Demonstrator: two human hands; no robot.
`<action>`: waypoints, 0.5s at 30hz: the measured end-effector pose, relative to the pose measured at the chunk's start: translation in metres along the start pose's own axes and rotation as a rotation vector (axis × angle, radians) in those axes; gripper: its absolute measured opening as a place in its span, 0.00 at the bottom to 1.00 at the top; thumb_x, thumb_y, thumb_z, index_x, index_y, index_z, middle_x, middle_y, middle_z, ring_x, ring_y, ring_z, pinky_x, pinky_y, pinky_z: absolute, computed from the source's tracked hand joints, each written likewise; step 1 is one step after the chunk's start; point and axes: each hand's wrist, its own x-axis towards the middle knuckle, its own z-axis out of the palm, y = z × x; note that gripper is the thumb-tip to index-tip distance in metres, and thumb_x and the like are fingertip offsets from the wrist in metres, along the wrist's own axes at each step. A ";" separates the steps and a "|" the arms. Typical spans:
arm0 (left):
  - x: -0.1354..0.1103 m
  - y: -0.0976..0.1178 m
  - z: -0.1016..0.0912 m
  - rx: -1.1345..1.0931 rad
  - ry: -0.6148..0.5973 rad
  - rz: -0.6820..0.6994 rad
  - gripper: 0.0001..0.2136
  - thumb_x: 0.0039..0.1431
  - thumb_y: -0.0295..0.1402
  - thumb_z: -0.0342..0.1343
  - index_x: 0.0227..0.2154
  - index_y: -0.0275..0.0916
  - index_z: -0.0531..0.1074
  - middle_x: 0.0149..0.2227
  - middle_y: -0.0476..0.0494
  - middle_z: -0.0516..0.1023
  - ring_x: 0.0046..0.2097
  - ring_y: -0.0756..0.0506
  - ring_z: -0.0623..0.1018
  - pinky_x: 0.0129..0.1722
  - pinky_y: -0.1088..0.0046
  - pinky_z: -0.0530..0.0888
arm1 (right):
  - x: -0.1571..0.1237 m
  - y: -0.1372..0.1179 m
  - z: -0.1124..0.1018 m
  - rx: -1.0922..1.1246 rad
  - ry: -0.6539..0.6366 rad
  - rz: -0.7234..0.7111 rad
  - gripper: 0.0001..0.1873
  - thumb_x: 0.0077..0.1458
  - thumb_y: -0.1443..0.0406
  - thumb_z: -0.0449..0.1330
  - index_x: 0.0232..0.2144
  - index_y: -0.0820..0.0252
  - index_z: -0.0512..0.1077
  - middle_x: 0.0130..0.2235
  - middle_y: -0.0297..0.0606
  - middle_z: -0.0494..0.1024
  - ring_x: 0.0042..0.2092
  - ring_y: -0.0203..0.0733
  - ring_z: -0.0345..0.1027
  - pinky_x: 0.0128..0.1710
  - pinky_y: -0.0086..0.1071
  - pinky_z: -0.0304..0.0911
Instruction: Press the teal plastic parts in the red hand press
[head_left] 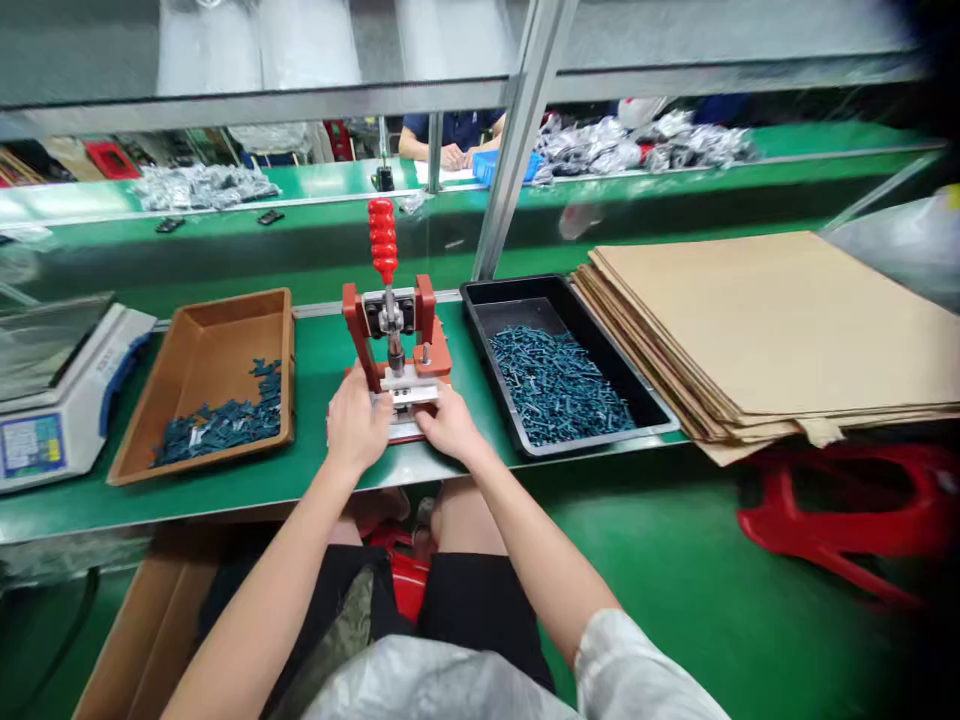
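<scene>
A small red hand press point(426, 335) with a red ribbed handle point(382, 238) stands upright on the green bench point(315, 350). My left hand point(355, 425) rests at the left of its white base plate point(411, 393), fingers curled against it. My right hand point(450, 423) touches the plate's front right, fingers bent. What the fingers hold, if anything, is hidden. A brown tray point(202, 340) with several dark teal parts point(225, 422) lies to the left. A black tray point(517, 290) with many teal parts point(559, 385) lies to the right.
A weighing scale point(52, 400) sits at the far left. A stack of cardboard sheets point(772, 330) lies at the right, a red stool point(840, 520) below it. An aluminium post point(517, 140) rises behind the press. Across the far bench another person's hands point(457, 155) work near bagged parts point(645, 145).
</scene>
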 end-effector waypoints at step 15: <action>0.091 0.076 -0.058 -0.512 0.348 0.207 0.30 0.67 0.47 0.51 0.67 0.45 0.52 0.68 0.34 0.60 0.67 0.38 0.65 0.66 0.56 0.63 | 0.015 0.017 -0.006 0.235 -0.176 0.313 0.13 0.52 0.66 0.60 0.40 0.62 0.78 0.41 0.39 0.84 0.44 0.47 0.77 0.49 0.40 0.70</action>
